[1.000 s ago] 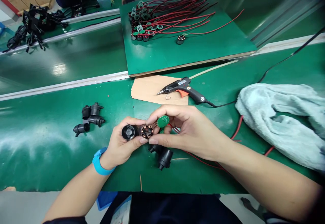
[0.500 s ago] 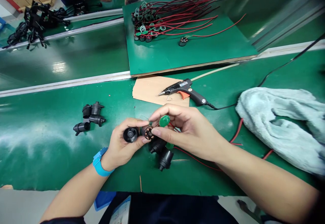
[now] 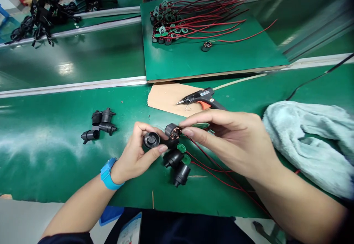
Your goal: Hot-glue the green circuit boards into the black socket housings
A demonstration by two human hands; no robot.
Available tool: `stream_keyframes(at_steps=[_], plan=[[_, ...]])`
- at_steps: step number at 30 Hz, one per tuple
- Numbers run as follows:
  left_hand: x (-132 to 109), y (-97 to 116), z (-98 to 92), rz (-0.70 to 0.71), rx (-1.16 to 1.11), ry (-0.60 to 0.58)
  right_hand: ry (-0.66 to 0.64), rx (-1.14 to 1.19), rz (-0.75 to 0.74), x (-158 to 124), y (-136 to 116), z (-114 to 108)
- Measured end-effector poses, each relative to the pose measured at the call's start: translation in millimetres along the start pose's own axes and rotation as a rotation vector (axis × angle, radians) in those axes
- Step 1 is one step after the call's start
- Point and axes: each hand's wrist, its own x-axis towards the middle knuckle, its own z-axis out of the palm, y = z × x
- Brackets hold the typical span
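While left hand (image 3: 135, 157) grips black cap (image 3: 151, 140), right hand (image 3: 238, 140) pinches coil (image 3: 174, 133); glue-gun label (image 3: 205, 93) unreadable.

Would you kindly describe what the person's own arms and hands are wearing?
The left hand and right hand are ungloved, no rings visible. A blue rubbery wristband circles the left wrist; the right wrist is bare. Forearms are uncovered, with a dark sleeve edge near the left elbow.

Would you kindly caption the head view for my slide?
Left hand holds a black housing; right hand holds a wired motor coil beside it.
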Motion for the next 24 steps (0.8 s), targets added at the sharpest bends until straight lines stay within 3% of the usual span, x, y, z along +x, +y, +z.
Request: stream_keyframes(at_steps=[5, 9, 14, 18, 24], plan=[[2.2, 3.9, -1.9, 0.000, 0.333, -0.016, -0.052, 0.075, 0.043, 4.6, 1.3, 0.4], [2.5, 4.5, -2.4, 0.038, 0.445, -0.045, -0.071, 0.086, 0.054, 6.0, 3.5, 3.4], [2.8, 0.3, -1.0, 0.068, 0.432, -0.123, -0.198, 0.088, 0.129, 6.4, 9.1, 12.0], [3.5, -2.4, -1.2, 0.103, 0.377, -0.183, -0.186, 0.063, 0.074, 9.8, 12.4, 11.3], [3.8, -4.1, -3.3, 0.086, 0.311, -0.182, -0.282, -0.018, -0.053, 10.4, 7.6, 1.6]])
